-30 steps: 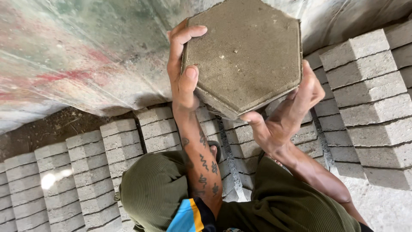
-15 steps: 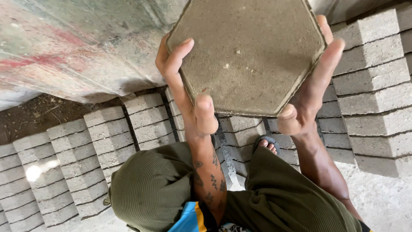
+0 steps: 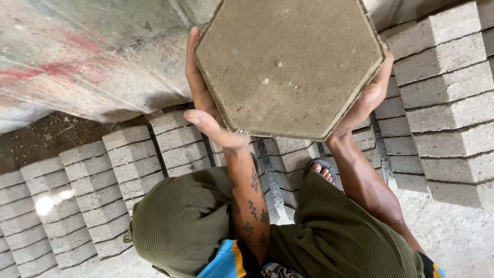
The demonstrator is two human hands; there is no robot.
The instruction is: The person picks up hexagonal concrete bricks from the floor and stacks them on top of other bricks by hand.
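Concrete hexagonal paver [image 3: 290, 64] — gripped by left hand [image 3: 206, 110] and right hand [image 3: 368, 98].

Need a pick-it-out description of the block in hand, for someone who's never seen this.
Start from the rows of grey rectangular concrete blocks stacked on edge along the stained wall. Above them, held up towards the camera between the left hand and right hand, is a flat grey-brown hexagonal concrete paver. It is the only six-sided piece showing its broad face; the others show narrow rectangular edges.
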